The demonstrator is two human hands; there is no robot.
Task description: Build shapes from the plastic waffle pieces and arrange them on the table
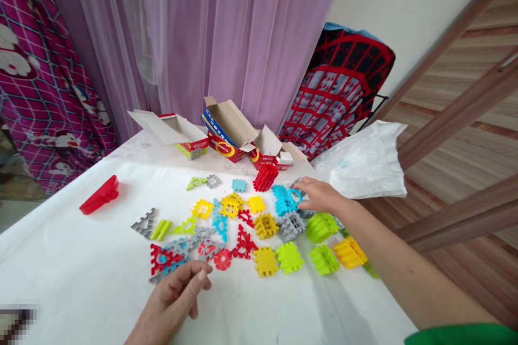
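- Head cam: white table [60,264] with colorful plastic building pieces strewn across the middle of the frame, gears and triangles left of center, chunkier blocks to the right.
- Right hand [321,195], right of center: fingertips at the light-blue blocks [284,200], can't tell if they're clamped on anything. Green sleeve [461,334] at lower right.
- Left hand [178,294], bottom center-left: fingers loosely curled, slightly apart, nothing visible in them. It's just beside the red triangle piece [161,260].
- Now the writing, since I went looking: the blue-and-red box [224,148], upper center, has white-and-yellow lettering on blue plus a yellow oval on red. Too small to read, sorry.
- The red-and-green box [192,148] to its left and the small red box [261,160] to its right: printed too, can't read either.
- Whitish bag [364,164], right side: faint bluish print, illegible.
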